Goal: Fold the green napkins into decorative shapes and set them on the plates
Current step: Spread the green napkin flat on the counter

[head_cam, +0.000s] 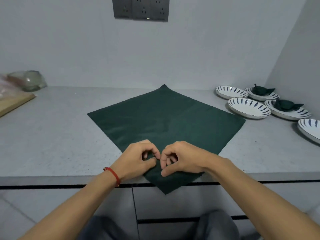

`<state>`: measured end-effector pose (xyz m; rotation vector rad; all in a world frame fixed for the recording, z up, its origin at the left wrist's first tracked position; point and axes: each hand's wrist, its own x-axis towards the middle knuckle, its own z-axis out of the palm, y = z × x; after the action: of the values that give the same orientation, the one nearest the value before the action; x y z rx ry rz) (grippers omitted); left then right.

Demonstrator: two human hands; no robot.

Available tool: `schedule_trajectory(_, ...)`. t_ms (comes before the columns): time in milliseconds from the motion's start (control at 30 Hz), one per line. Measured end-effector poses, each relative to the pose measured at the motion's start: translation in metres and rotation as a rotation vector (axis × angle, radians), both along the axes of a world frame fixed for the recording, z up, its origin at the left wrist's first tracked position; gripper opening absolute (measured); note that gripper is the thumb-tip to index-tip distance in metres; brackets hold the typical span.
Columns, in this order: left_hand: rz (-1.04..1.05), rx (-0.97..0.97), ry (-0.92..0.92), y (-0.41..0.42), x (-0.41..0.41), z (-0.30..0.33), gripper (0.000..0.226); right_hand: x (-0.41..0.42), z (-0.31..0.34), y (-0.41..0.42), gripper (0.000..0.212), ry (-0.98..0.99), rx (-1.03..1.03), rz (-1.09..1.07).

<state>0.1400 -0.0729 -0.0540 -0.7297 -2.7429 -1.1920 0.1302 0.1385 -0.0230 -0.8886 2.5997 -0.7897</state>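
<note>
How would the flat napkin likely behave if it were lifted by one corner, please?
The napkin would probably droop: its near corner already hangs limp over the counter edge. It looks thin, so likely light. Faint creases suggest it holds folds.

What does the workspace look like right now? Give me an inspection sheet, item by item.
Surface: grey speckled counter.
Job's things: flat green napkin laid as a diamond, near corner hanging over the edge; five striped plates at right, two folded napkins already on the rear ones.
Clutter: wooden board, plastic-wrapped glass bowl at far left.
Grippers: left hand and right hand pinch the napkin near its front corner.
Cables: nothing seen.
Surroundings: wall sockets, grey walls.
</note>
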Motion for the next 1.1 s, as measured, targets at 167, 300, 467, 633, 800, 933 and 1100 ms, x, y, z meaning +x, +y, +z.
schedule_trajectory(167,-0.056,0.093,-0.126,-0.003,0.001,0.006,0.015,-0.012,0.0,0.004,0.013,-0.098,-0.056,0.006)
schedule_trajectory(300,-0.12,0.132,-0.289,-0.012,-0.005,0.02,0.044,-0.027,0.008,0.011,0.013,-0.156,-0.189,-0.041)
schedule_trajectory(467,-0.08,-0.074,-0.083,-0.003,-0.033,0.025,0.034,-0.054,0.014,0.013,0.024,-0.127,-0.178,-0.058)
schedule_trajectory(633,0.04,-0.051,-0.013,0.009,-0.074,0.038,0.025,-0.075,0.035,0.041,0.039,-0.13,-0.238,-0.167)
schedule_trajectory(800,0.191,-0.19,-0.094,0.016,-0.134,0.042,0.03,-0.1,0.029,0.07,0.045,-0.129,-0.228,-0.167)
schedule_trajectory(933,0.28,-0.321,-0.069,0.028,-0.192,0.037,0.032,-0.155,0.01,0.067,0.005,0.197,-0.126,-0.335)
schedule_trajectory(1100,0.427,-0.413,0.003,0.04,-0.279,0.041,0.031,-0.259,0.004,0.058,0.036,0.219,-0.153,-0.54)
